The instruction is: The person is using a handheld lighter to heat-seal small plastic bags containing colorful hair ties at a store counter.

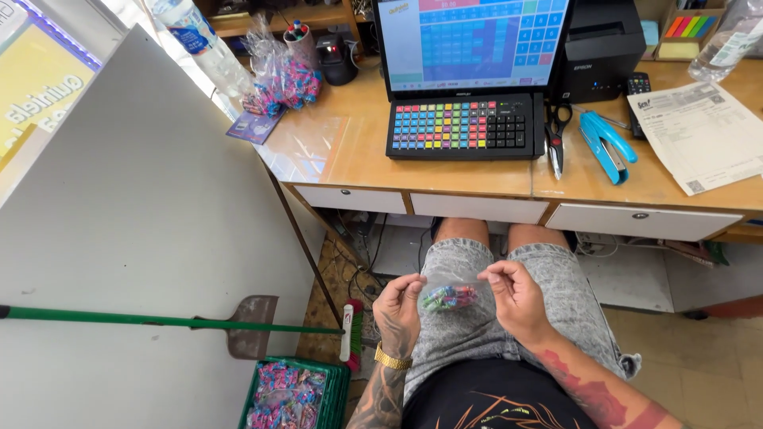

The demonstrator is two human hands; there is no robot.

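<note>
I have the left hand [399, 306] and right hand [515, 292] pinched shut on the top corners of a small clear bag [449, 295] of sweets, stretched over my lap so its mouth stays up, below the desk [477, 176] front edge.

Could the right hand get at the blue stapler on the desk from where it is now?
Probably yes, but not freely. The right hand is pinching a small clear bag of candies together with the left hand over the lap. The blue stapler lies uncovered on the desk ahead, beside the scissors.
</note>
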